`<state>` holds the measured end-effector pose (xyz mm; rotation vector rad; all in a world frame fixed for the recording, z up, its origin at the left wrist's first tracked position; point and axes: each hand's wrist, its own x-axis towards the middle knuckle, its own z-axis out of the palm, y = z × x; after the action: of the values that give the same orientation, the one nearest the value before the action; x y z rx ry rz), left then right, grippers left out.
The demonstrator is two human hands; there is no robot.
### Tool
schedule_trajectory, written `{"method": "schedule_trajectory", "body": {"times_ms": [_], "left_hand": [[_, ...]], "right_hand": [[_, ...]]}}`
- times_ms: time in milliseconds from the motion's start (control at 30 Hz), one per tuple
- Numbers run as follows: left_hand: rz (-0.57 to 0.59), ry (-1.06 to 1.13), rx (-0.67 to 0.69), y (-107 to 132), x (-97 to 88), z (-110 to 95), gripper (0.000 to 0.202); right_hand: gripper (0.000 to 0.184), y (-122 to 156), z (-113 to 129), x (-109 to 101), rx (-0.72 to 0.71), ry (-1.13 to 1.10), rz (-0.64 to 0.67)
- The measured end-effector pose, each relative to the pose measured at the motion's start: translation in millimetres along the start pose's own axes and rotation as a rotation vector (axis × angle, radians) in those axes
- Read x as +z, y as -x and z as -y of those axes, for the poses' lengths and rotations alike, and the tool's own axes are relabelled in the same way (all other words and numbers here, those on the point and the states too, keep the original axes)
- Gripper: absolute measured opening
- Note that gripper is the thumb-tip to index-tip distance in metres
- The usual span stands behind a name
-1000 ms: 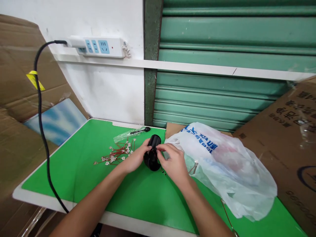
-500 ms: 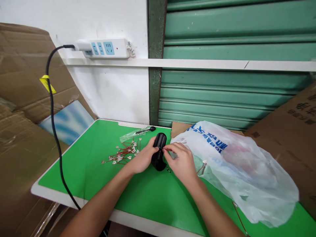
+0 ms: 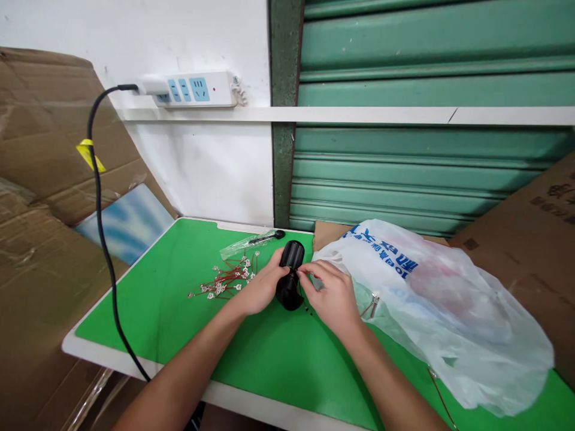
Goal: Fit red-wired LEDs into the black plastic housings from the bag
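My left hand (image 3: pixel 265 284) is closed around the left side of a black rounded plastic housing (image 3: pixel 290 293), with its ribbed end pointing away from me. At the housing's middle, the thumb and forefinger of my right hand (image 3: pixel 330 293) are pinched together; the small piece between them is too tiny to make out. A thin dark wire (image 3: pixel 308 309) hangs below those fingertips. Left of the housing lies a loose pile of small white discs with red wires (image 3: pixel 220 281). Behind it rests a black-headed item in a clear plastic sleeve (image 3: pixel 254 240).
A white plastic bag (image 3: pixel 440 299) with blue print covers the right of the green-topped table (image 3: pixel 278 371). A black cable (image 3: pixel 101 227) runs from the power strip (image 3: pixel 202 88) down across the table's left edge. Cardboard (image 3: pixel 40 239) stands at the left.
The whole view has shifted slightly. Both hands keep nearly the same hold at the black housing; the right fingertips have barely moved.
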<state>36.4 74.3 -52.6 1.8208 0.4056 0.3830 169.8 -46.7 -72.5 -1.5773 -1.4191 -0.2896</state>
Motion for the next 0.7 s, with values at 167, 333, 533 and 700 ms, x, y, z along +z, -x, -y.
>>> {"method": "schedule_trajectory", "body": {"times_ms": [167,333,533,700], "left_hand": [[-0.026,-0.013,0.007,1.6,3.4,-2.6,0.047],[-0.028,-0.021,0.038,4.7,7.8,-6.1,0.052],[-0.063,-0.024,0.036,3.1,8.2,-5.3,0.043],[-0.048,-0.047,0.087,1.6,-0.3,-6.8,0.033]], "right_hand": [[0.012,0.2,0.1,0.8,0.009,-0.016,0.020],[0.013,2.2,-0.5,4.0,-0.020,-0.020,-0.014],[0.012,1.0,4.0,3.9,-0.084,-0.008,-0.065],[0.017,-3.1,6.0,-2.6,0.001,-0.183,-0.034]]}}
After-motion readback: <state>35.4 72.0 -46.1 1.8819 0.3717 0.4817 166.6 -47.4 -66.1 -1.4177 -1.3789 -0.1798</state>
